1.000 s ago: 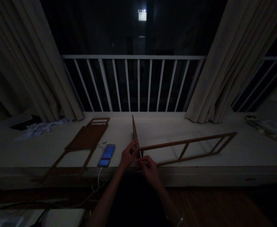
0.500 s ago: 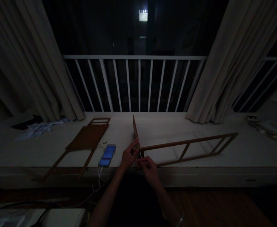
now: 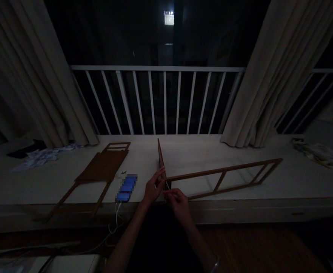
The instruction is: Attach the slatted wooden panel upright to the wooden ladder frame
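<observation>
A brown wooden frame (image 3: 223,181) with crossbars lies out to the right on the white ledge, its near end meeting an upright brown wooden panel (image 3: 161,156). My left hand (image 3: 153,188) grips that panel close to the corner, fingers along its face and thumb toward the joint. Just right of it, my right hand (image 3: 179,203) is closed in a pinch. A thin pale rod (image 3: 168,185), perhaps a hex key, shows at the joint by its fingertips. Dim light and the fingers hide the rod's ends.
A folded brown wooden chair (image 3: 102,165) lies on the ledge (image 3: 200,149) at the left, overhanging its front edge. Beside it is a blue-screened phone (image 3: 127,188) with a white cable (image 3: 116,220). White railing (image 3: 157,69) and curtains (image 3: 248,91) stand behind.
The whole view has shifted slightly, so things sit a little further left. Both hands stay at the corner joint, the right still pinching, with hardly any movement.
</observation>
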`<act>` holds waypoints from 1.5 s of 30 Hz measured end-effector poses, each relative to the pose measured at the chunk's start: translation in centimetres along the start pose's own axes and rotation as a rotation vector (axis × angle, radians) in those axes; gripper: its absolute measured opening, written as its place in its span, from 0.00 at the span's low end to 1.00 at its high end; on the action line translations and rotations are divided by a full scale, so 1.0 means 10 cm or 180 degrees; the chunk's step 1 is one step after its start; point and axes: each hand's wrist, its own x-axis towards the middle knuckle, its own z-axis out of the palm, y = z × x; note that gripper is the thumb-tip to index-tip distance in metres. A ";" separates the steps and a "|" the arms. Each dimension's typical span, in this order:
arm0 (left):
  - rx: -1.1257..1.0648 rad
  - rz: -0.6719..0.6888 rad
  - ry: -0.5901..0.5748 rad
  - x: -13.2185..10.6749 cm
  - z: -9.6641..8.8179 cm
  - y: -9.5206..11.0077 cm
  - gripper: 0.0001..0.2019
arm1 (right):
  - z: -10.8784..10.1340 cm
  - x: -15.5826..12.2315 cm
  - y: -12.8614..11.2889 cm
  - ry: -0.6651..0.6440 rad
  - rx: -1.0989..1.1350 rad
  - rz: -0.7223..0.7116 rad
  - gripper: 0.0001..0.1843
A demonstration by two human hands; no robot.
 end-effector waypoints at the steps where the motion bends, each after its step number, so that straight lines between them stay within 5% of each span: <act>1: 0.0031 0.0002 -0.0005 0.00 0.00 0.00 0.19 | 0.00 0.00 -0.01 -0.0014 -0.0032 -0.0006 0.10; 15: 0.0771 0.0237 -0.0288 0.07 -0.06 0.05 0.20 | -0.02 0.10 -0.25 -0.0265 -0.0252 -0.0037 0.09; 25: 0.0933 0.0243 -0.0332 0.06 -0.08 0.06 0.21 | -0.09 0.18 -0.11 -0.0312 -0.0171 0.0163 0.15; 28: 0.0925 0.0255 -0.0278 0.06 -0.08 0.07 0.21 | -0.11 0.16 -0.07 -0.0329 -0.0787 -0.0030 0.12; 35: 0.0834 0.0173 -0.0195 0.04 -0.05 0.05 0.20 | -0.16 0.11 -0.26 -0.0270 -0.2948 -0.1247 0.13; 45: 0.0815 0.0184 -0.0186 0.04 -0.08 0.09 0.20 | -0.07 0.12 -0.58 -0.0843 -0.4306 -0.0978 0.14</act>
